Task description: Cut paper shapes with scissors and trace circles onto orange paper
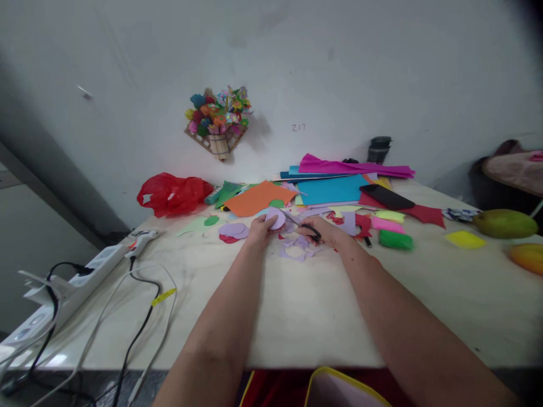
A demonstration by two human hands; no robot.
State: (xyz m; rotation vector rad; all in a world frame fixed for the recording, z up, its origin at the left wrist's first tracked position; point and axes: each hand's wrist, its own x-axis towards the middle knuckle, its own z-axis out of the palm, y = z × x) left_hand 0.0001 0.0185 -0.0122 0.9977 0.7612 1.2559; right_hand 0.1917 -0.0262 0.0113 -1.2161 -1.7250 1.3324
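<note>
My left hand [259,227] pinches a round piece of lilac paper [276,219] above the middle of the table. In my right hand [324,232] is a pair of scissors [311,230] with black handles, its blades pointing left to the edge of that paper. Whether the blades are apart is too small to tell. Left of my left hand lie lilac paper circles [233,230], with red paper [229,239] showing beneath them. Below the scissors are lilac paper scraps [294,249], one with a round hole.
Coloured sheets, among them orange [258,199] and blue [331,189], lie behind my hands. A black phone [387,196] rests on red paper. A power strip [91,268] with trailing cables [146,319] runs along the left, a red plastic bag [172,194] behind it. Mangoes [504,224] sit right.
</note>
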